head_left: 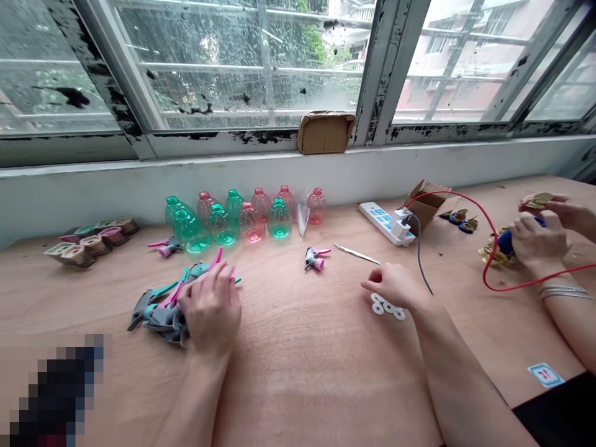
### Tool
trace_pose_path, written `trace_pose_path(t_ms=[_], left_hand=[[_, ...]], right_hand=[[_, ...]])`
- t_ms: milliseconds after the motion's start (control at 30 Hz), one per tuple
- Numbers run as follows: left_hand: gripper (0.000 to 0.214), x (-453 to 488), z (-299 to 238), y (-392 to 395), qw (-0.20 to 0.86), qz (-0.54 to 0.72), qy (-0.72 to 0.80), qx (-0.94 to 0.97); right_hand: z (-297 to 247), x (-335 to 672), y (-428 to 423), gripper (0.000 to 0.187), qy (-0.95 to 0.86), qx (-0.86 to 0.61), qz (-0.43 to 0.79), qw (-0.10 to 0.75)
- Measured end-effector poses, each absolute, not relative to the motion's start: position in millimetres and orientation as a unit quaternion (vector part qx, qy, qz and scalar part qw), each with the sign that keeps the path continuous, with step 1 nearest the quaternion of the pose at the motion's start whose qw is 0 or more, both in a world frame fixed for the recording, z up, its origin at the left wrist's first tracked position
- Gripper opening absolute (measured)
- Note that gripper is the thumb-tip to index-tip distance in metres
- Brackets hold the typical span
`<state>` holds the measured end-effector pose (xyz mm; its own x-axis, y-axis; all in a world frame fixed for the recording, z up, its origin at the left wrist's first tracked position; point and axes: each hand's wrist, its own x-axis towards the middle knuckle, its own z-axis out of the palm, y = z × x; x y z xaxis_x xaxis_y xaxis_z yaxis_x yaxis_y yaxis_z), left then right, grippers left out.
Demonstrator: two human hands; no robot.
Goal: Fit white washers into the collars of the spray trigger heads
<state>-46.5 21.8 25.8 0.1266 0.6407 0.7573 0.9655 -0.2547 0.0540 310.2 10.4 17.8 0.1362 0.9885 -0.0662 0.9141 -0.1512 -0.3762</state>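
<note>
My left hand curls over a heap of grey, teal and pink plastic spray trigger heads and seems to grip one. My right hand hangs just above several white plastic rings, with its fingers apart and holding nothing. A single trigger head with a pink nozzle lies ahead of the gap between my hands. Next to it are slim metal tweezers. A co-worker's hands at the right hold small gold and blue pieces.
Teal and pink plastic bottles stand in rows along the wall of the wooden table. Further back are a white power strip, a red cable, a cardboard box and stacked coloured parts.
</note>
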Motion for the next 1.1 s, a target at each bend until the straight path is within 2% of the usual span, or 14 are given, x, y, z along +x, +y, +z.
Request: trace_pose_path(t_ms=[167, 367, 467, 600, 733, 833, 967, 1100], left_hand=[[0.033, -18, 11, 13, 0.102, -0.325, -0.317, -0.885], [0.03, 2, -1, 6, -0.097, -0.26, -0.293, -0.915], [0.028, 2, -2, 6, -0.113, -0.236, -0.304, -0.916], [0.033, 3, -4, 7, -0.078, -0.232, -0.337, -0.909], [0.037, 4, -5, 7, -0.08, -0.235, -0.381, -0.891], [0.041, 4, -3, 5, -0.133, -0.261, -0.385, -0.875], [0.037, 6, -2, 0, -0.23, -0.308, -0.38, -0.841], [0.035, 9, -4, -4, -0.261, -0.307, -0.409, -0.819]], right_hand=[[16, 332, 7, 0.01, -0.627, -0.739, 0.237, 0.063], [11, 325, 7, 0.018, -0.621, -0.732, 0.269, 0.084], [13, 314, 8, 0.02, -0.654, -0.7, 0.267, 0.101], [14, 299, 10, 0.008, -0.683, -0.668, 0.268, 0.124], [7, 278, 12, 0.008, -0.712, -0.621, 0.231, 0.23], [-2, 251, 10, 0.016, -0.732, -0.532, 0.272, 0.327], [-13, 217, 4, 0.021, -0.741, -0.442, 0.342, 0.372], [-17, 208, 1, 0.028, -0.723, -0.437, 0.326, 0.423]])
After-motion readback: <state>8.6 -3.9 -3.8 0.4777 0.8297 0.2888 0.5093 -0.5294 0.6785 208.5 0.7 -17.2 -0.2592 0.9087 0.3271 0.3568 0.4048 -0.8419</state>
